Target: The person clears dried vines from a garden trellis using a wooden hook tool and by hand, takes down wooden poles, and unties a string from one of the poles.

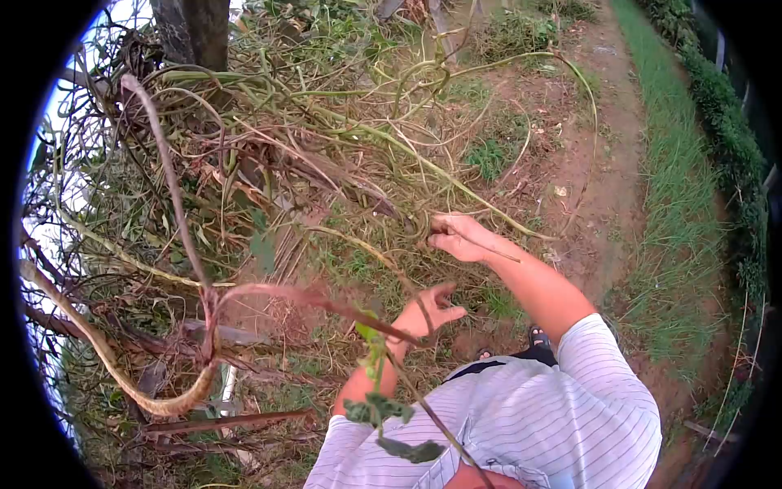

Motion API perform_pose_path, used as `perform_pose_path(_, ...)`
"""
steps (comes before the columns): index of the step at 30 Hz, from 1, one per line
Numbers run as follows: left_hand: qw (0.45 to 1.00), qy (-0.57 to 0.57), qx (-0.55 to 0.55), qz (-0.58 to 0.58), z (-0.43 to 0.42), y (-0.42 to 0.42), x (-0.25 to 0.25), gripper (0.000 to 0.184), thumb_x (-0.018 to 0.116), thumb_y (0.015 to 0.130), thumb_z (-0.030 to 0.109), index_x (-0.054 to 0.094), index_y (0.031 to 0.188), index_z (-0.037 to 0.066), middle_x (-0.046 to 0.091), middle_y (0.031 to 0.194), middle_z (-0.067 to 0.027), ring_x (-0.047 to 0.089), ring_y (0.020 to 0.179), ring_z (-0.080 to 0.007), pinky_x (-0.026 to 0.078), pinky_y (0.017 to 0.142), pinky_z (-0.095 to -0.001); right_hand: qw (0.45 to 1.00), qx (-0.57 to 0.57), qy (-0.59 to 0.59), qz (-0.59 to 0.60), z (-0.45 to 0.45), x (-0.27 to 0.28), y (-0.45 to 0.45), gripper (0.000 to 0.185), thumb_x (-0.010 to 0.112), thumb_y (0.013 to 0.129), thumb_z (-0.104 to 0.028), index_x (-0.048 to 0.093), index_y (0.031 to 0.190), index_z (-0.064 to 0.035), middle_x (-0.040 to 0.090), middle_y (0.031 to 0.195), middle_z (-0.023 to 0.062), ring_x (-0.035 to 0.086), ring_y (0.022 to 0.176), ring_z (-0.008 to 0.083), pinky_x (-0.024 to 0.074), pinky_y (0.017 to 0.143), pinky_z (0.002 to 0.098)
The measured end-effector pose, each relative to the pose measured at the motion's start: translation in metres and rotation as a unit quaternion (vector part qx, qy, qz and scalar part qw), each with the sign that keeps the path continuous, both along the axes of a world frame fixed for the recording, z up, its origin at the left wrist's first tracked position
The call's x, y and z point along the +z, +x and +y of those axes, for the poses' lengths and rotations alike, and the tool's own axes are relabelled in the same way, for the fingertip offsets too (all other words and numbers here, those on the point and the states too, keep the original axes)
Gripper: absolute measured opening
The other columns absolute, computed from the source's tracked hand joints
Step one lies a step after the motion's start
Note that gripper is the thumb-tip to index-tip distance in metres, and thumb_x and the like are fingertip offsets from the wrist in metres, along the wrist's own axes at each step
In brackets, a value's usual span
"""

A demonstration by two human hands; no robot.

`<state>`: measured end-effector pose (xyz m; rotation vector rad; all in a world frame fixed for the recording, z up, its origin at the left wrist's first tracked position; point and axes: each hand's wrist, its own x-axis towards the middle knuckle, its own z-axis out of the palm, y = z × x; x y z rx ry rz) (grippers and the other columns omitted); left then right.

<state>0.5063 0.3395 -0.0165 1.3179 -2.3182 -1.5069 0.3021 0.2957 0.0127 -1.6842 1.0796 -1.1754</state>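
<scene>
Vines (326, 155): tangled beyond the path (607, 122)'s left edge, seemingly propped by the post (195, 33).
Right hand (458, 236): grip curled closed on vines, perhaps steadying them.
Left hand (428, 314): fingers loosely spread, apparently empty.

A pale, dark-striped shirt (529, 416) with short sleeves (607, 367) is worn, with black bottoms (535, 353) and dark sandals (538, 336).

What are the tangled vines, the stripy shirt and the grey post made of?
The vines look like plant stem, mostly dull, some green, some dried brown. The shirt is probably thin cloth, matte: it creases softly. The post looks dull and rough, maybe wood or concrete; I can't tell.
</scene>
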Motion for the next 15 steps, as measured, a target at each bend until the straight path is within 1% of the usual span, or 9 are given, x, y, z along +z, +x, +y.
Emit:
perform_pose_path(1, 0.985, 0.011, 0.116, 0.131, -0.011, -0.015, -0.011, 0.061, 0.078, 0.082, 0.020, 0.053, 0.132, -0.005, 0.066, 0.111, -0.0128, 0.063, 0.101, -0.0203, 0.051, 0.090, -0.0354, 0.999, 0.009, 0.031, -0.032, 0.005, -0.004, 0.002, 0.009, 0.062, 0.082, -0.005, 0.057, 0.086, 0.0004, 0.052, 0.071, 0.0112, 0.049, 0.069, 0.0185, 0.0441, 0.065, 0.0369)
perform_pose_path(3, 0.945, 0.031, 0.064, 0.318, -0.051, -0.032, -0.020, 0.049, 0.075, 0.084, 0.020, 0.058, 0.123, -0.006, 0.067, 0.106, -0.0129, 0.063, 0.101, -0.0218, 0.051, 0.089, -0.0365, 0.997, 0.027, 0.052, -0.048, 0.016, -0.016, 0.007, 0.011, 0.063, 0.083, -0.007, 0.056, 0.086, 0.0005, 0.054, 0.078, 0.0118, 0.049, 0.073, 0.0211, 0.0444, 0.069, 0.0371)
perform_pose_path(4, 0.943, 0.027, 0.057, 0.326, -0.055, -0.037, -0.027, 0.049, 0.075, 0.084, 0.020, 0.058, 0.123, -0.006, 0.067, 0.106, -0.0129, 0.063, 0.101, -0.0218, 0.051, 0.089, -0.0365, 0.995, 0.022, -0.084, -0.051, 0.015, -0.030, 0.012, 0.015, 0.064, 0.085, -0.009, 0.052, 0.086, 0.0003, 0.055, 0.089, 0.0127, 0.050, 0.078, 0.0213, 0.0439, 0.071, 0.0367)
perform_pose_path(6, 0.966, -0.136, 0.148, 0.164, -0.053, -0.051, -0.024, 0.035, 0.069, 0.090, 0.020, 0.061, 0.114, -0.004, 0.067, 0.105, -0.0121, 0.063, 0.101, -0.0203, 0.050, 0.089, -0.0359, 0.998, -0.016, -0.058, -0.022, 0.029, -0.024, 0.010, 0.021, 0.063, 0.087, -0.010, 0.057, 0.105, 0.0004, 0.057, 0.106, 0.0143, 0.055, 0.098, 0.0249, 0.0458, 0.085, 0.0388)
perform_pose_path(8, 0.965, -0.099, 0.205, 0.133, -0.015, -0.061, 0.031, 0.030, 0.064, 0.092, 0.019, 0.062, 0.112, -0.003, 0.067, 0.105, -0.0112, 0.063, 0.099, -0.0194, 0.051, 0.087, -0.0354, 0.992, -0.072, -0.103, 0.014, 0.050, -0.032, 0.003, 0.040, 0.061, 0.089, -0.012, 0.055, 0.128, -0.0017, 0.059, 0.115, 0.0146, 0.054, 0.115, 0.0298, 0.0445, 0.099, 0.0401)
perform_pose_path(9, 0.961, -0.054, 0.255, 0.093, 0.001, -0.066, 0.056, 0.026, 0.060, 0.095, 0.019, 0.063, 0.111, -0.001, 0.067, 0.105, -0.0102, 0.063, 0.097, -0.0184, 0.051, 0.085, -0.0349, 0.983, -0.124, -0.110, 0.074, 0.070, -0.021, -0.002, 0.036, 0.061, 0.091, -0.013, 0.056, 0.123, 0.0008, 0.060, 0.115, 0.0148, 0.058, 0.111, 0.0278, 0.0461, 0.097, 0.0383)
perform_pose_path(10, 0.919, -0.077, 0.255, 0.291, -0.017, -0.070, -0.009, 0.020, 0.060, 0.095, 0.017, 0.070, 0.087, 0.001, 0.067, 0.079, -0.0030, 0.061, 0.072, -0.0120, 0.049, 0.067, -0.0308, 0.974, -0.196, -0.074, 0.087, 0.093, -0.018, -0.004, 0.032, 0.061, 0.092, -0.014, 0.058, 0.121, 0.0004, 0.061, 0.112, 0.0141, 0.060, 0.105, 0.0266, 0.0478, 0.095, 0.0374)
perform_pose_path(13, 0.914, -0.013, 0.253, 0.316, 0.007, -0.084, 0.001, 0.022, 0.058, 0.096, 0.021, 0.067, 0.090, 0.001, 0.066, 0.072, -0.0029, 0.059, 0.066, -0.0114, 0.047, 0.064, -0.0281, 0.973, -0.151, 0.095, -0.147, 0.128, -0.091, -0.004, 0.025, 0.056, 0.097, -0.022, 0.063, 0.110, -0.0019, 0.063, 0.095, 0.0103, 0.062, 0.082, 0.0196, 0.0512, 0.081, 0.0345)
perform_pose_path(15, 0.919, 0.051, 0.246, 0.303, 0.016, -0.094, -0.002, 0.026, 0.059, 0.097, 0.024, 0.065, 0.094, -0.001, 0.064, 0.070, -0.0054, 0.059, 0.068, -0.0145, 0.046, 0.068, -0.0300, 0.968, -0.219, 0.122, -0.007, 0.148, -0.131, -0.008, 0.030, 0.052, 0.099, -0.031, 0.064, 0.097, -0.0037, 0.060, 0.079, 0.0055, 0.056, 0.070, 0.0158, 0.0482, 0.069, 0.0336)
